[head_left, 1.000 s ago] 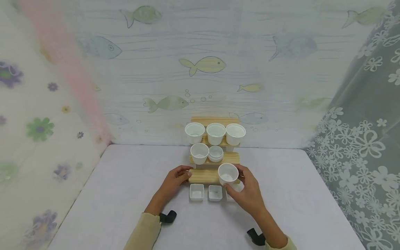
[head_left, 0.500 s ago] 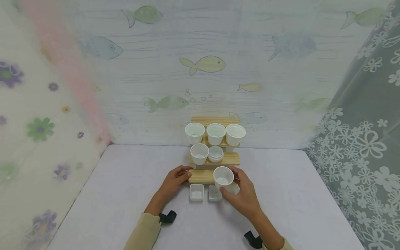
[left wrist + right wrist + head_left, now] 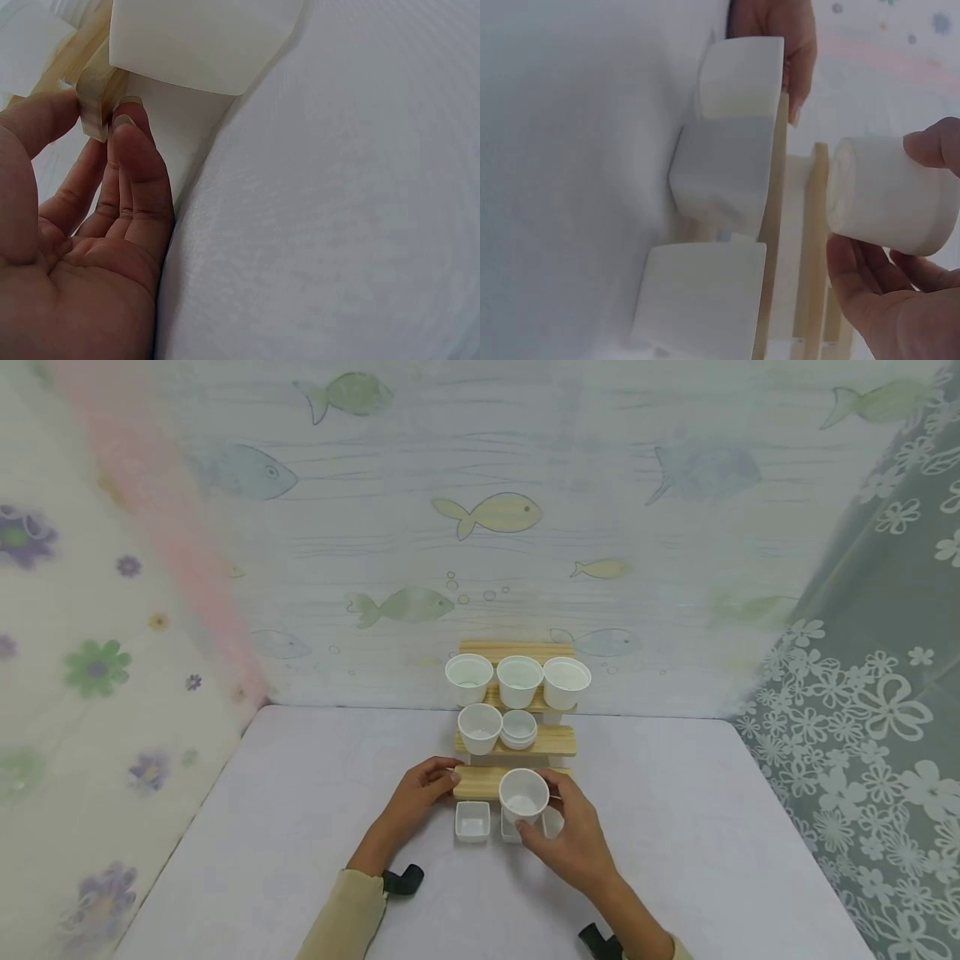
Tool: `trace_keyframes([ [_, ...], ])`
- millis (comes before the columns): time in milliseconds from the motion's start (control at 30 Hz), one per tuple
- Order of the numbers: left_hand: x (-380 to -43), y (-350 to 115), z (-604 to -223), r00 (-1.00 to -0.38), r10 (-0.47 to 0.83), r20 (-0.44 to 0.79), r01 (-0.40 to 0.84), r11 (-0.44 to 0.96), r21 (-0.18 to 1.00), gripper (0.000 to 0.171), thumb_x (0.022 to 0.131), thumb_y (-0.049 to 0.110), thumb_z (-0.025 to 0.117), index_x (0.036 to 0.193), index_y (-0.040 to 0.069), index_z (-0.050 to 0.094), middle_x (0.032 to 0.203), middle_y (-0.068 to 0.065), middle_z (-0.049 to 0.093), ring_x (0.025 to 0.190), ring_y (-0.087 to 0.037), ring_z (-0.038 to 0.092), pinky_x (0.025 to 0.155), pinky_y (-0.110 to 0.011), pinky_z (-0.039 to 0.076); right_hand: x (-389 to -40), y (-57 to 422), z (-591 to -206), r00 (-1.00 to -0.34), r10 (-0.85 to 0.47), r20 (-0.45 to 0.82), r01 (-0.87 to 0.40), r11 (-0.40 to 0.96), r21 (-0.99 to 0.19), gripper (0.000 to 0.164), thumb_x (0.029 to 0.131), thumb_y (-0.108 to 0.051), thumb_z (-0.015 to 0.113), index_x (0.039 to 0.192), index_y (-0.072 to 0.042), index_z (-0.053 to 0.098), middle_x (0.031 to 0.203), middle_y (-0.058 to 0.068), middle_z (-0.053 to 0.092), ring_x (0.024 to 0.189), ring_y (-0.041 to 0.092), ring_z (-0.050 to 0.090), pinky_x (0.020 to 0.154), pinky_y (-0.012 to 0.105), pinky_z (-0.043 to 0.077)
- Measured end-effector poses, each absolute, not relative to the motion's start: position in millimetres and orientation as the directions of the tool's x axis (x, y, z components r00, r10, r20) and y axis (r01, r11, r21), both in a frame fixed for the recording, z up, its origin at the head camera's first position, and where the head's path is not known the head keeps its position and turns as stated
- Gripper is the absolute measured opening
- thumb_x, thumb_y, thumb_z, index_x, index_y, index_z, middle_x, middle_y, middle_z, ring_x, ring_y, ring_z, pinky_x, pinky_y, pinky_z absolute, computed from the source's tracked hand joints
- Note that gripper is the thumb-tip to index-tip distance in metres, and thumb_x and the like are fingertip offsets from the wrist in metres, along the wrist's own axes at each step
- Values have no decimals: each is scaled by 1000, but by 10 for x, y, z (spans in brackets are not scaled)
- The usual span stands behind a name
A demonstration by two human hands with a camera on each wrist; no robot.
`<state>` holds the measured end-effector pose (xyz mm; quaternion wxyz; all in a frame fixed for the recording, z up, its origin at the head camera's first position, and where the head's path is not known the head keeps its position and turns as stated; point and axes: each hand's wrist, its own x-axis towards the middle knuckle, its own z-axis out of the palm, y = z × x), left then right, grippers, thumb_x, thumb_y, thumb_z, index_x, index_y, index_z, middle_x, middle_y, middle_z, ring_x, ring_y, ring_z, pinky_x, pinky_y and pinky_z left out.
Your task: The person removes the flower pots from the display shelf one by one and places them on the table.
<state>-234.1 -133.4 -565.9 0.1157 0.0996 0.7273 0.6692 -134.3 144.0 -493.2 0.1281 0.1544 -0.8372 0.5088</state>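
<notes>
My right hand [image 3: 576, 837] grips a white round cup [image 3: 523, 806] between thumb and fingers, over the front of the lowest wooden board [image 3: 474, 783] of a stepped rack. In the right wrist view the cup [image 3: 889, 195] is held above that board, its base facing the wood. My left hand [image 3: 422, 792] pinches the board's left end; the left wrist view has thumb and fingertips on the wood's end [image 3: 94, 101]. Three small white square dishes stand along the rack's front: a left one [image 3: 472, 824], a middle one partly hidden by the cup, and a right one behind my fingers.
On the board above stand a white cup [image 3: 480, 731] and small round bowls [image 3: 518, 733], stacked. Farther up are three white cups, including a left one [image 3: 468, 681] and a right one [image 3: 567, 685]. A fish-patterned wall [image 3: 637, 677] rises behind the white table [image 3: 315, 777].
My right hand has carried the cup leftward and slightly toward me, from the board's right end to near its middle. My left hand has kept its hold on the board's left end.
</notes>
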Motion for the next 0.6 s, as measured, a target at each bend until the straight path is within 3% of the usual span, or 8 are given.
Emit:
trace_keyframes([
  [600, -2318, -1323, -5634, -957, 288, -39, -13, 93, 996, 38, 102, 24, 73, 136, 6, 67, 112, -10, 73, 97, -19, 69, 84, -31, 60, -1239, 1321, -4934, -926, -163, 340, -377, 393, -838, 74, 77, -3, 93, 140, -14, 56, 135, -4, 64, 122, 16, 65, 103, 36, 56],
])
